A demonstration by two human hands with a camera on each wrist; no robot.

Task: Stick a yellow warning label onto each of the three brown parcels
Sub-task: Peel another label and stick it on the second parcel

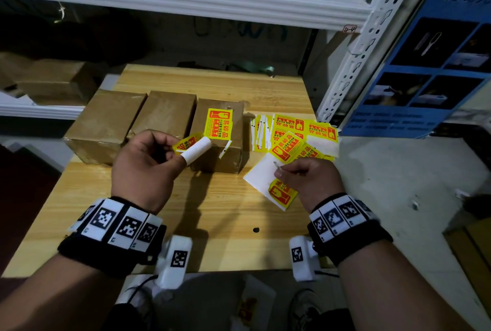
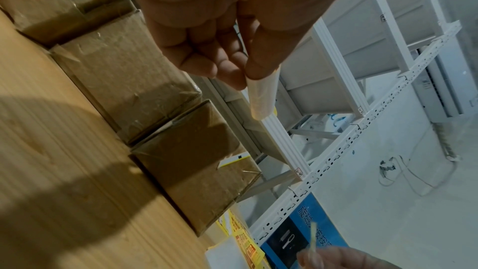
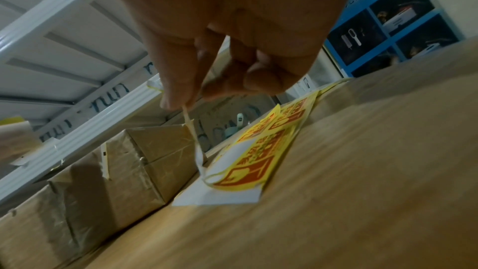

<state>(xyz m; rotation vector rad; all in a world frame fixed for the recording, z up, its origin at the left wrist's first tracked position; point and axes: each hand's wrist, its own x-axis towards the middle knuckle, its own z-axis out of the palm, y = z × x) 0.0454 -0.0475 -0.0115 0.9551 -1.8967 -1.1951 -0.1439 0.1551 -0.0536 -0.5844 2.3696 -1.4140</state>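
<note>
Wooden tabletop (image 1: 212,211): only the 3 o'clock parcel (image 1: 216,142) is labelled. Left hand (image 1: 144,168) pinches a curled label (image 1: 192,148); right hand (image 1: 308,179) pinches a thin strip (image 3: 192,132). Risk: adhesive folds onto itself.

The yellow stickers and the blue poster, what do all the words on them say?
"易碎品": big red characters on the yellow label stuck on the right parcel.
Small print beneath: too small to read.
Labels in the pile: same design, upside down.
Blue poster: heading cut off, text blurred.
Shelf tag: "4-4", faint.
</note>
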